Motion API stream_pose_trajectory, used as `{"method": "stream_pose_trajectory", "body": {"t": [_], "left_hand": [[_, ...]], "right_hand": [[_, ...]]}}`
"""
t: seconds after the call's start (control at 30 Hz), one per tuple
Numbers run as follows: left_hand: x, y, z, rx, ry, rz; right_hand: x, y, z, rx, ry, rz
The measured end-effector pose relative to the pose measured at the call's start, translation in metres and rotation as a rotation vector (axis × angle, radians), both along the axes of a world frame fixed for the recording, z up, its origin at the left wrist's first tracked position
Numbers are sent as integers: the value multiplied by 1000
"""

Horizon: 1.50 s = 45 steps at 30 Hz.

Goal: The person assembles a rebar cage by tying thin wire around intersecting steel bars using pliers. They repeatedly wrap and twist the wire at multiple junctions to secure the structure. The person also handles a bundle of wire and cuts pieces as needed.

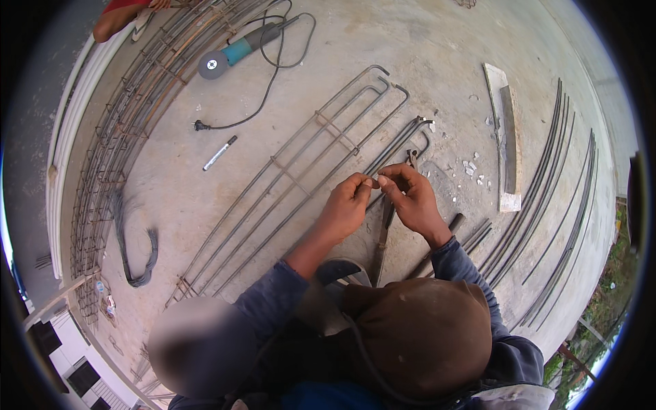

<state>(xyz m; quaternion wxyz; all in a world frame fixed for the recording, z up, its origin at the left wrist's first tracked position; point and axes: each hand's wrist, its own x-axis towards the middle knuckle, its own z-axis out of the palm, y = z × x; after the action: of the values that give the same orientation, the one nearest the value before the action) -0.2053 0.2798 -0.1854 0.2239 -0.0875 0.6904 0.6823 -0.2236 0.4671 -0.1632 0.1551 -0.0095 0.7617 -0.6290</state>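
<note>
My left hand (347, 207) and my right hand (412, 203) meet fingertip to fingertip over the floor. Both are closed in a pinch; whatever lies between the fingers is too small to make out. Just past the right knuckles shows the jaw-like metal head of a tool (412, 157); I cannot tell whether the hand touches it. A dark long handle (383, 240) runs down between my wrists. Beneath and beyond the hands lie loose bars with hooked ends (403, 137). To their left is a partly assembled rebar frame (277, 179) of long hooked bars with thin crosspieces.
An angle grinder (236, 52) with its cord lies at far left, near a marker pen (219, 153). A bundle of tie wire (123, 246) and long rebar cages (140, 102) lie left. Right are a wooden trough (509, 140), straight bars (536, 184) and white chips (470, 167). Another person's leg (115, 24) shows top left.
</note>
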Motion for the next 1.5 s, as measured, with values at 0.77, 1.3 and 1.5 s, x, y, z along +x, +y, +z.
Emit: {"method": "stream_pose_trajectory", "body": {"t": [0.77, 1.3, 1.5], "left_hand": [[-51, -36, -22, 397, -398, 686], [-117, -31, -89, 501, -303, 834], [-118, -31, -90, 630, -309, 834]], "right_hand": [[-99, -48, -3, 380, 288, 238], [-245, -140, -53, 876, 446, 933], [-253, -154, -48, 882, 377, 976]]}}
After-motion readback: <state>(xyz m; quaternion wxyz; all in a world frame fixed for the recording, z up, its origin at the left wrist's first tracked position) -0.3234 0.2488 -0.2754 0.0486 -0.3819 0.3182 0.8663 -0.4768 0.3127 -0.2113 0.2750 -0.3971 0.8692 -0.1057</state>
